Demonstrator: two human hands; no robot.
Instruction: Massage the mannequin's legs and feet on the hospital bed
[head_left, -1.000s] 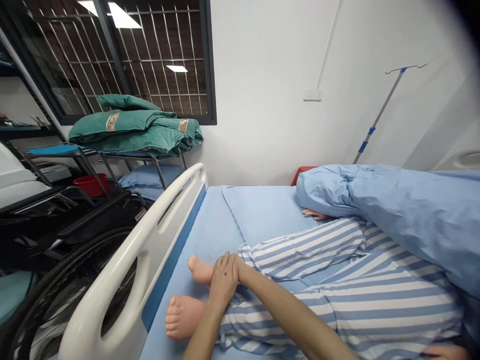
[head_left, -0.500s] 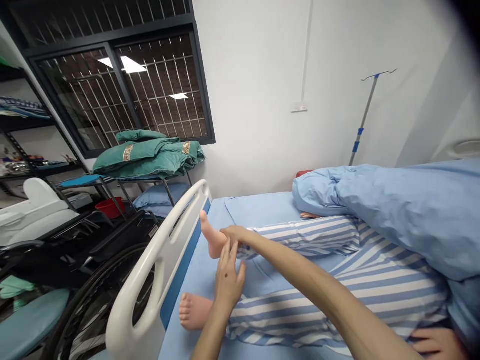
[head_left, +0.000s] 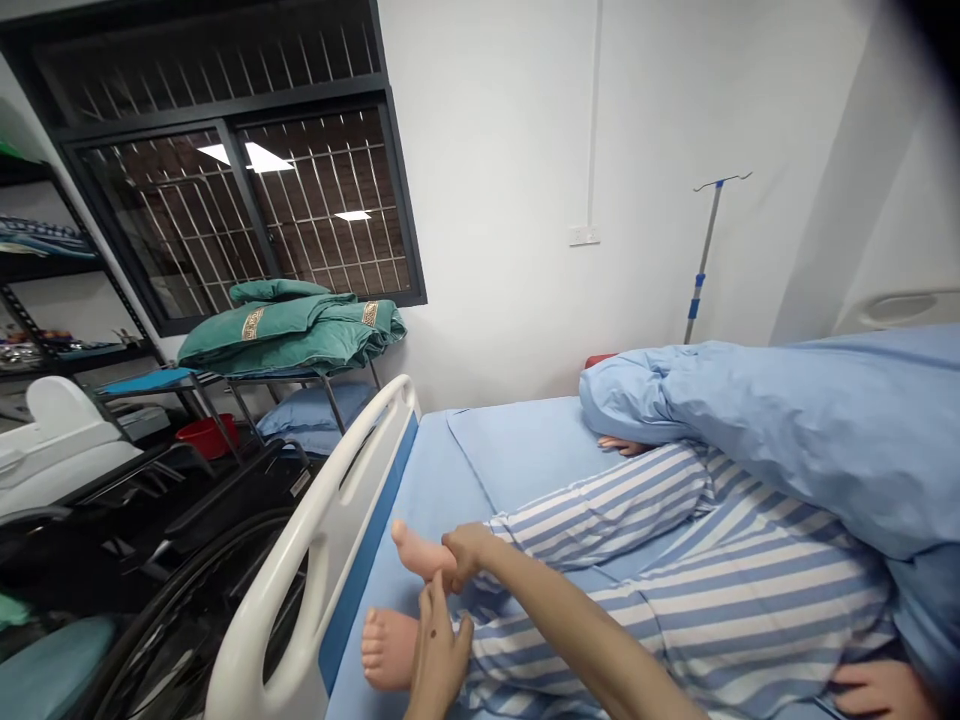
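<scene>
A lying figure in blue-and-white striped trousers [head_left: 720,570] has two bare feet near the footboard. My right hand [head_left: 469,552] is closed around the ankle of the far foot [head_left: 420,553], whose toes point toward the footboard. My left hand [head_left: 442,645] is just below, fingers stretched out and fingertips touching the heel of that foot, thumb apart. Beside my left wrist, the near foot [head_left: 388,650] rests on the blue sheet with toes up. The far leg is bent slightly toward the near leg.
A white footboard [head_left: 300,500] edges the bed on the left, with a wheelchair [head_left: 187,570] beyond it. A blue quilt [head_left: 787,440] covers the figure's upper part. Green folded bedding [head_left: 292,325] lies under the window. An IV pole [head_left: 701,270] stands behind the bed.
The far foot and lower leg have moved toward the near leg, with my right hand around the ankle. My left hand has shifted down and slightly left, from the ankle to the heel.
</scene>
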